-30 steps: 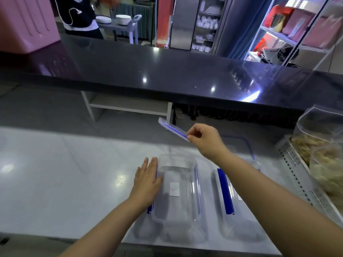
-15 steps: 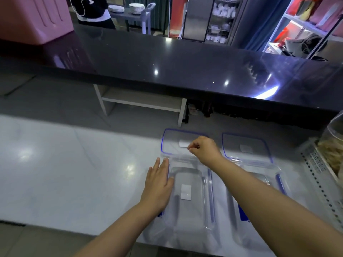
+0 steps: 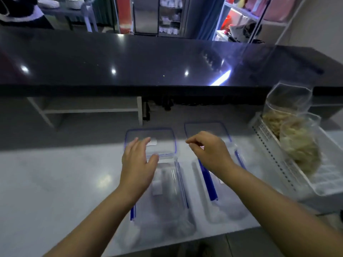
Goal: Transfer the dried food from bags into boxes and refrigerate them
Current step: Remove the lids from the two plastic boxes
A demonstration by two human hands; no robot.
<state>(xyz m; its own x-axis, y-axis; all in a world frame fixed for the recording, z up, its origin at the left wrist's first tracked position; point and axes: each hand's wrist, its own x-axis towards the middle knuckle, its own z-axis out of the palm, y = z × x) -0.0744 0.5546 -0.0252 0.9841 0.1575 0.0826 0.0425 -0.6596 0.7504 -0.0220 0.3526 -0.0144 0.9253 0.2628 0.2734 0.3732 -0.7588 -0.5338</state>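
Two clear plastic boxes with blue clasps stand side by side on the white counter: the left box (image 3: 167, 191) and the right box (image 3: 219, 197). Their clear blue-rimmed lids lie flat just behind them, the left lid (image 3: 163, 140) and the right lid (image 3: 204, 127). My left hand (image 3: 138, 164) hovers with straight fingers over the left box's far end and the lid's edge. My right hand (image 3: 207, 153) hangs above the right box with loosely curled fingers and holds nothing. Two clear bags of pale dried food (image 3: 297, 145) stand in a white tray (image 3: 278, 164) at the right.
A raised black counter (image 3: 148, 64) runs across the back, with a low white shelf (image 3: 89, 110) beneath it. Behind it are a cabinet, shelving and a person at far left. The white counter's front edge (image 3: 185, 243) lies just below the boxes.
My right hand laid the lid flat behind the left box, let go and moved right over the right box. My left hand lifted off the box's side and moved forward.
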